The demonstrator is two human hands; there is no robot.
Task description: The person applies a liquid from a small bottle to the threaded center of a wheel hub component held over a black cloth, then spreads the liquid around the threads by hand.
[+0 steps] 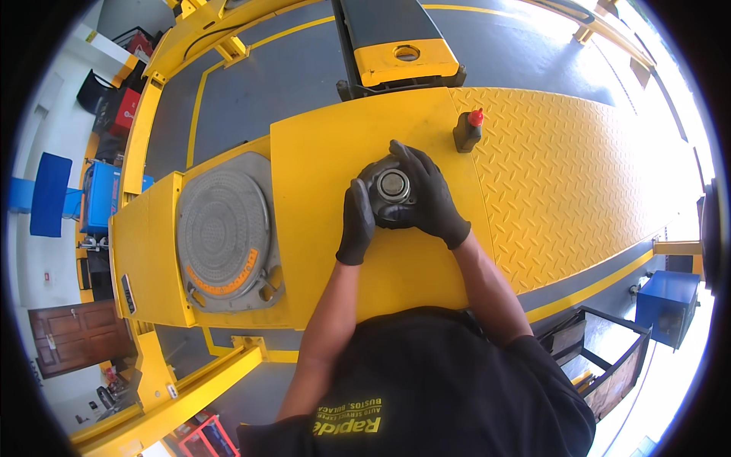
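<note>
Both black-gloved hands are wrapped round a round metal hub [393, 185], which has a bright silver ring and a darker flange. My left hand [355, 222] closes on its left side, with the fingers pointing away from me. From the right, my right hand [432, 199] curls over the far and right edges. The hub sits at the middle of a smooth yellow platform [327, 156]; whether it rests on the surface or is held just above cannot be told. Gloves hide most of its flange. Beyond my right hand stands a dark bottle [467, 135] with a red cap.
A grey round turntable plate [225, 228] is set in the platform at left. Yellow tread plate [560, 183] spreads to the right. Past the far edge is a yellow and black jack beam [407, 57]. A black metal frame cart [601, 354] stands at lower right.
</note>
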